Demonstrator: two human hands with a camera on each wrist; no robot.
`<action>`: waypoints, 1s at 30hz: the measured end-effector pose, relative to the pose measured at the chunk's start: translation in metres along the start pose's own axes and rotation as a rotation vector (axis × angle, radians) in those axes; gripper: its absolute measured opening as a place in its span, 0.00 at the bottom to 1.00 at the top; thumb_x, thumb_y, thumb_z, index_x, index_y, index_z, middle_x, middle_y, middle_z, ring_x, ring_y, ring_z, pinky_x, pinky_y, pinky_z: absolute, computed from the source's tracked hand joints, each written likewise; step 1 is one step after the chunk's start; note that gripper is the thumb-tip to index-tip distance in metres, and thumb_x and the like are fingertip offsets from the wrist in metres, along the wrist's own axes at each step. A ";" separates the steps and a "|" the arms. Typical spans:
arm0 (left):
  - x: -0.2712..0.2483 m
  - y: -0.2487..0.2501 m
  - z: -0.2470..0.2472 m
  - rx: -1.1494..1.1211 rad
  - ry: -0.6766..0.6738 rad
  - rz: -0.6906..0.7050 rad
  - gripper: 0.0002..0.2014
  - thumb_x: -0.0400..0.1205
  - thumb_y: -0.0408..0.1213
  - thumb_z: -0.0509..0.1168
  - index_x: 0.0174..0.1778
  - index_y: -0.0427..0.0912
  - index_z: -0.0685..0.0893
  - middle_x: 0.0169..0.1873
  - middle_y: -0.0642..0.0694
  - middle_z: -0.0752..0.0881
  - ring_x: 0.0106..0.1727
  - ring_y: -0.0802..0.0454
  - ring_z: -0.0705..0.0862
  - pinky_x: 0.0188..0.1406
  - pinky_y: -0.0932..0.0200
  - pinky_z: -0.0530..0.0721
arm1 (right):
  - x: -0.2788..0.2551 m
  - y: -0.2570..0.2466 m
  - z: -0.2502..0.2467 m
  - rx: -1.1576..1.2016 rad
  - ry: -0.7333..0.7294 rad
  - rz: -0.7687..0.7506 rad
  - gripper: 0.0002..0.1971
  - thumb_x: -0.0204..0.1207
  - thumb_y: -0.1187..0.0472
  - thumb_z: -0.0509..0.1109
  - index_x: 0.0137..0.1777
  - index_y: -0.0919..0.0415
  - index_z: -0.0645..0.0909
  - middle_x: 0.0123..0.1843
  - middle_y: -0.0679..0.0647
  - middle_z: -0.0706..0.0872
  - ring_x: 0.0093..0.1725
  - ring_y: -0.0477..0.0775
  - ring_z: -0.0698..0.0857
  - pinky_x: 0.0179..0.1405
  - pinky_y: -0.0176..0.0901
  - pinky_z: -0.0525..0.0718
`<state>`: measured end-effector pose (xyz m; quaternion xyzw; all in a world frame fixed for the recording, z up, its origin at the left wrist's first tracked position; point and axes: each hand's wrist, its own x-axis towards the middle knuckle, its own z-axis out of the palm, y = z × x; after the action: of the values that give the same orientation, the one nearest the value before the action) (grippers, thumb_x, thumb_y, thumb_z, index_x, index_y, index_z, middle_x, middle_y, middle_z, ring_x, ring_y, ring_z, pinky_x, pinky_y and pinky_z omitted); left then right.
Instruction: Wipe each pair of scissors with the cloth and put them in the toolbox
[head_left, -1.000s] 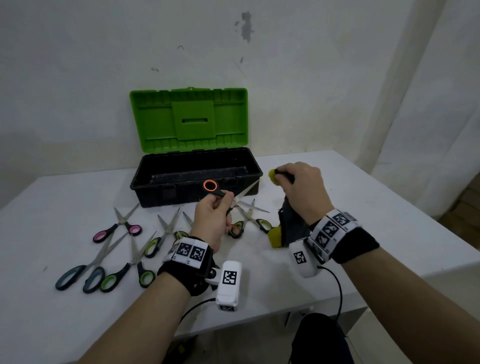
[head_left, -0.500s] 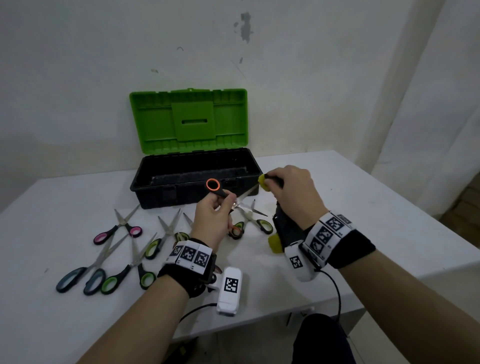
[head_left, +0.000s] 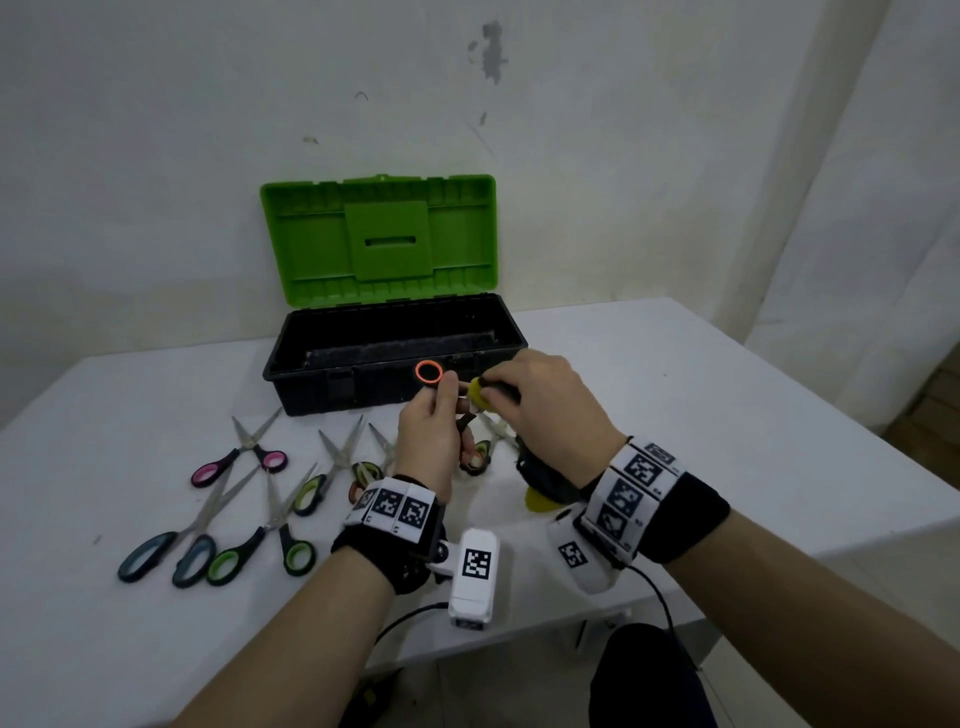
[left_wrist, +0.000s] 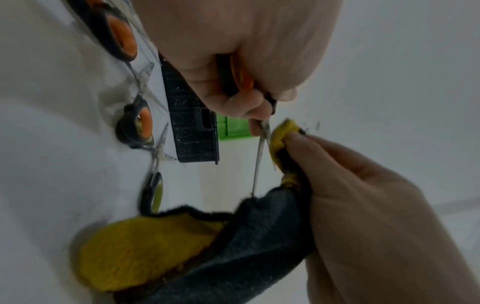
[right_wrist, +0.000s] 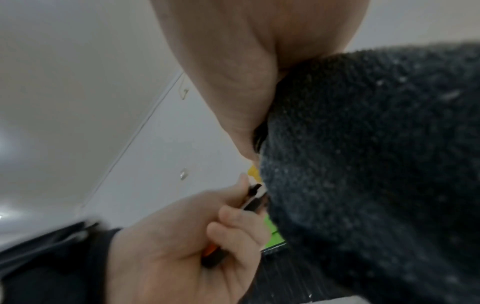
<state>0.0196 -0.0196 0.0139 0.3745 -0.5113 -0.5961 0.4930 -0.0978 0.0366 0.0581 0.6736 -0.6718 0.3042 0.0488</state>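
My left hand (head_left: 439, 415) grips a pair of orange-handled scissors (head_left: 429, 372) in front of the toolbox, one finger ring sticking up above the fist. In the left wrist view its thin blades (left_wrist: 259, 156) point toward the cloth. My right hand (head_left: 540, 400) pinches a yellow and dark grey cloth (head_left: 540, 483) against the blades close to the left fingers. The rest of the cloth (left_wrist: 233, 246) hangs down to the table. In the right wrist view the grey cloth (right_wrist: 376, 164) fills the right side, and the left hand (right_wrist: 182, 236) holds the black and orange handle (right_wrist: 213, 255).
The black toolbox (head_left: 395, 364) stands open at the back with its green lid (head_left: 384, 239) upright; nothing shows inside it. Several scissors lie on the white table (head_left: 675, 415): pink-handled (head_left: 239, 457), blue-grey (head_left: 171, 545), green (head_left: 270, 535), and more under my hands (left_wrist: 135, 127).
My right hand has slid the cloth leftward along the blades, from the tips to close beside the left fingers. The left hand has kept hold of the scissors and risen slightly.
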 end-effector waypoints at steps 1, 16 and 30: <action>-0.001 0.001 0.001 0.002 -0.007 0.001 0.17 0.90 0.46 0.58 0.44 0.36 0.79 0.27 0.48 0.80 0.16 0.54 0.73 0.13 0.64 0.69 | -0.002 -0.004 0.004 -0.015 -0.025 -0.016 0.11 0.81 0.56 0.66 0.56 0.57 0.87 0.48 0.56 0.83 0.48 0.58 0.83 0.46 0.55 0.83; -0.004 0.003 -0.001 0.032 0.029 0.026 0.16 0.90 0.45 0.56 0.47 0.38 0.81 0.30 0.47 0.82 0.15 0.54 0.73 0.13 0.63 0.70 | -0.013 0.000 0.016 -0.065 -0.077 -0.117 0.11 0.79 0.61 0.68 0.58 0.59 0.87 0.50 0.55 0.79 0.42 0.59 0.83 0.37 0.54 0.83; -0.002 0.002 0.001 0.010 0.048 -0.009 0.16 0.91 0.45 0.56 0.49 0.38 0.82 0.36 0.46 0.84 0.16 0.55 0.72 0.13 0.64 0.70 | -0.015 0.005 0.012 0.002 0.032 -0.117 0.06 0.73 0.63 0.71 0.48 0.59 0.87 0.45 0.51 0.82 0.39 0.56 0.83 0.31 0.45 0.77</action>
<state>0.0199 -0.0172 0.0164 0.3934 -0.5005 -0.5864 0.5008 -0.0967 0.0441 0.0396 0.7067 -0.6302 0.3122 0.0767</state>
